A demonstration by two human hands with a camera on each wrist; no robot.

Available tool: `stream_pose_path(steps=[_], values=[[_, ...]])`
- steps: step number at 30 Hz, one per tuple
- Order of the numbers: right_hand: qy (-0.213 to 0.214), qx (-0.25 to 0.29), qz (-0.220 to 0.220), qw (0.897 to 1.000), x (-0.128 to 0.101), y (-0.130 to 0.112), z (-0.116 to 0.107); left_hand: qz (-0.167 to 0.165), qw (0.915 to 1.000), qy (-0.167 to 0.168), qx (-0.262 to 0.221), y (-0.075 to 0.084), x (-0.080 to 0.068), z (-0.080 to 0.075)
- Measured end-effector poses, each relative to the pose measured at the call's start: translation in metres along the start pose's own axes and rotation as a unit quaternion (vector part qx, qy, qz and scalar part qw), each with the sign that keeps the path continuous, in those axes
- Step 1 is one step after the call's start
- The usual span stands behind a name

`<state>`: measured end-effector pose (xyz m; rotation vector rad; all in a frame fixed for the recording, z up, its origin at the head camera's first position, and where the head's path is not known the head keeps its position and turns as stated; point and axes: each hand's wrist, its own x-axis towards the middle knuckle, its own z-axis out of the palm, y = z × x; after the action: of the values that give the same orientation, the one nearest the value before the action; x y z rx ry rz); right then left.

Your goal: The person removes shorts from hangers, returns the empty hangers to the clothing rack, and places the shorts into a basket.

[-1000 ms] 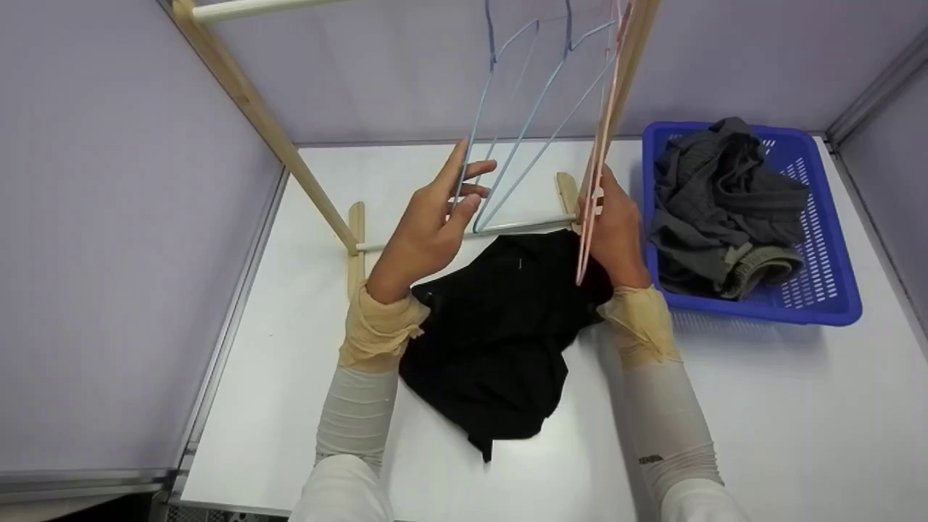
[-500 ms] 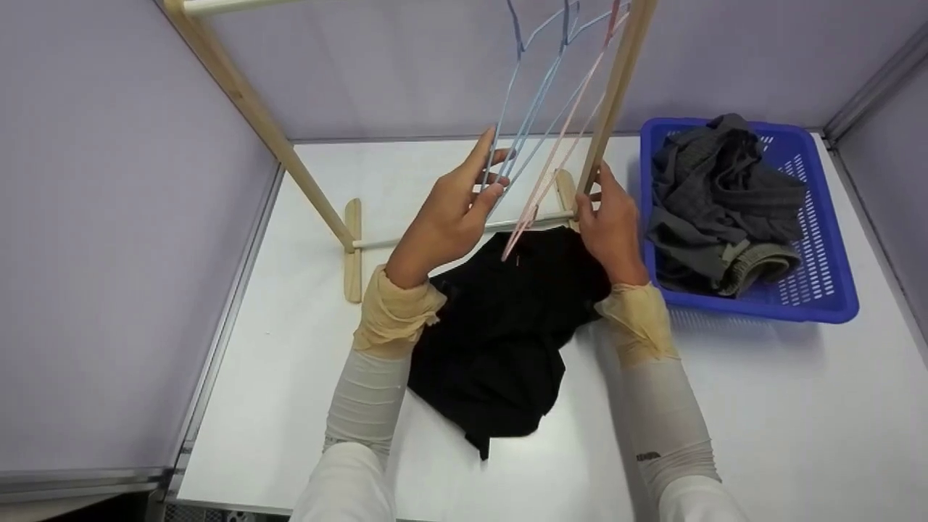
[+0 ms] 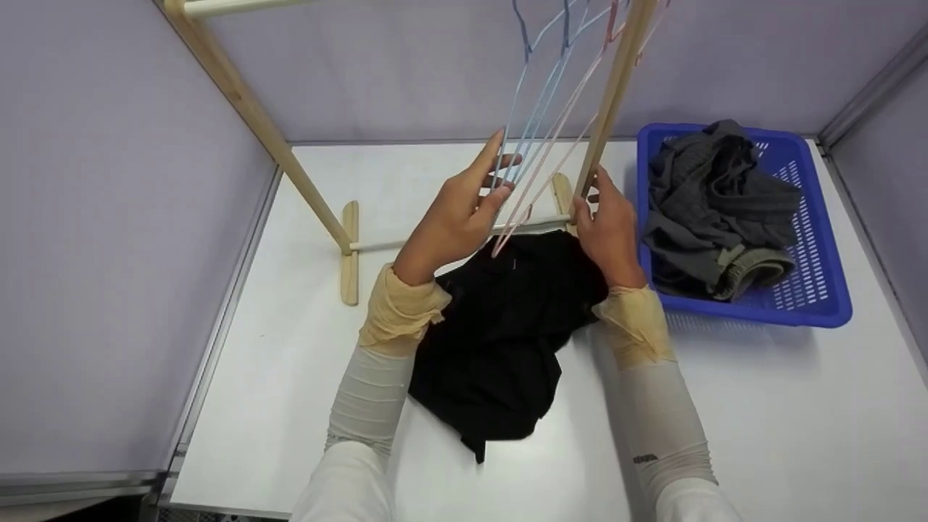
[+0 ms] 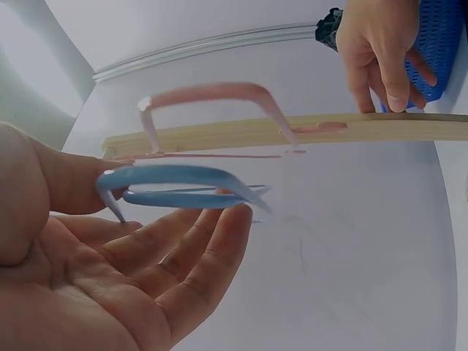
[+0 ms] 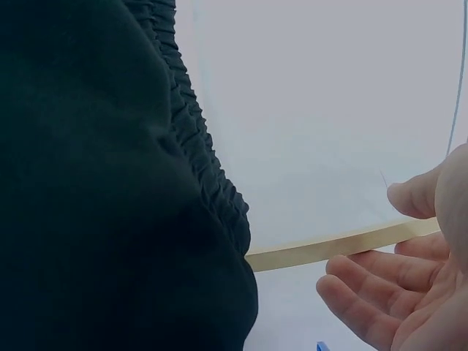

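Sorting the hangers at upper centre, the left hand [image 3: 453, 221] has its relaxed, nearly straight fingers touching the 2 blue hangers [image 4: 179, 184], gripping nothing. The right hand [image 3: 607, 228] rests loose-fingered against the wooden rack post [image 3: 612, 94]. Lifting 1 hanger cleanly probably means pinching its lower bar while the pink hanger [image 4: 212, 95] hangs apart.

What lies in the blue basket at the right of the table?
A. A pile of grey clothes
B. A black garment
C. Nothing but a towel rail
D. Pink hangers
A: the head view shows the blue basket filled with crumpled grey clothes, while the black garment lies on the table between the arms.
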<state>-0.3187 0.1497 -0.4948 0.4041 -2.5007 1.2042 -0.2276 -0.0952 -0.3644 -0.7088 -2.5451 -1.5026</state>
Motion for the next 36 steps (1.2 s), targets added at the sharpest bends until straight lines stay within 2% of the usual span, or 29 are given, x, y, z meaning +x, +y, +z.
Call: stream_pose_path(steps=[6, 15, 21, 27, 30, 36], values=[[-0.005, -0.009, 0.0, 1.0, -0.001, 0.001, 0.0, -0.001, 1.0, 0.002, -0.001, -0.001, 0.002, 0.004], [0.005, 0.004, -0.016, 1.0, -0.004, 0.001, 0.0, -0.008, 0.9998, 0.019, -0.007, -0.003, -0.007, 0.002], [0.004, 0.007, -0.01, 1.0, -0.004, 0.0, -0.002, 0.008, 0.9986, 0.052, 0.011, -0.005, -0.012, 0.003], [0.003, 0.013, -0.011, 1.0, -0.007, -0.002, -0.006, 0.04, 0.9933, 0.108, 0.009, -0.012, -0.025, 0.007], [0.007, 0.008, -0.006, 1.0, -0.009, -0.002, -0.007, 0.046, 0.9911, 0.125, 0.002, -0.016, -0.032, 0.01], [0.014, 0.0, -0.003, 1.0, -0.01, -0.004, -0.011, 0.016, 0.9918, 0.127, -0.008, -0.023, -0.049, 0.015]])
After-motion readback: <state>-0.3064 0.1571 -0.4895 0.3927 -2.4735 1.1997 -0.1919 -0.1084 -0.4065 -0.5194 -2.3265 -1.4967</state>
